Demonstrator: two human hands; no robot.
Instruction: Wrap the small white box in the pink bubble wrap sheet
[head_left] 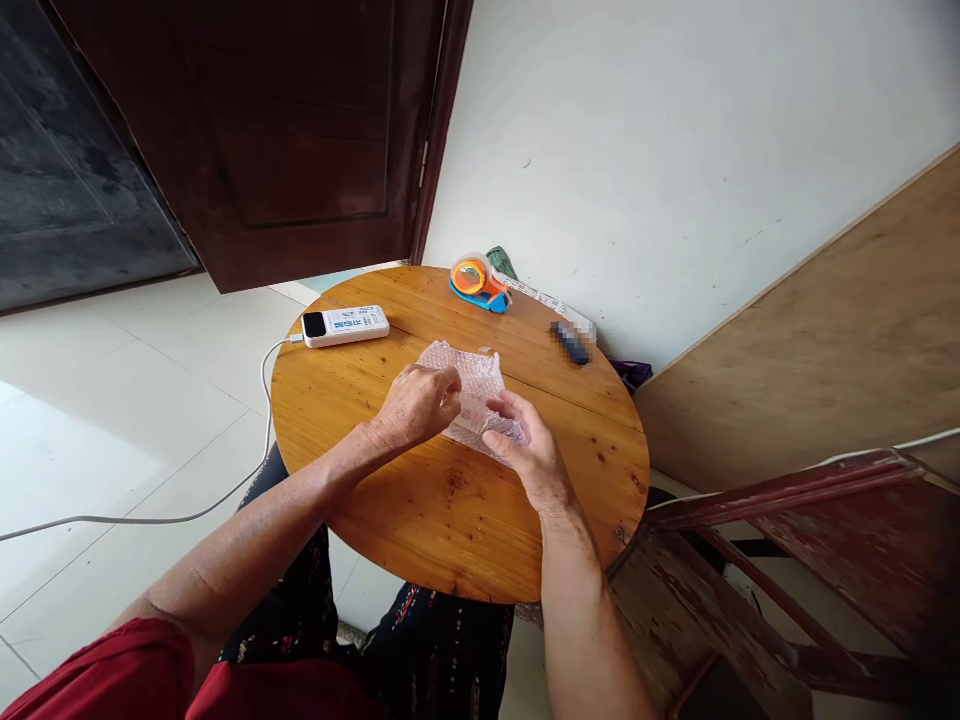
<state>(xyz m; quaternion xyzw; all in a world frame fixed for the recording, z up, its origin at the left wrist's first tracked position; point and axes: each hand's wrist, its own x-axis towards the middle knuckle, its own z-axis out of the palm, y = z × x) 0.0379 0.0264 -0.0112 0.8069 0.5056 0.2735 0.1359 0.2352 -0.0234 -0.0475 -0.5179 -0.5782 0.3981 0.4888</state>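
A sheet of clear bubble wrap [480,375] lies on the round wooden table [457,510], partly folded around a pale flat item [471,412] with faint reddish marks. What that item is cannot be made out. My left hand [424,400] is over the left side of the wrap, its fingers curled in tightly. Whatever sits in those fingers, if anything, is hidden. At the right end, my right hand [529,450] has its thumb and fingers around the folded edge of the bubble wrap.
An orange and blue tape dispenser [480,283] stands at the table's far edge. On the left lies a white power bank [345,326] with a cable [262,440] hanging off. A blurred dark object [570,342] is at the right. Behind are a wall and a dark door [285,130].
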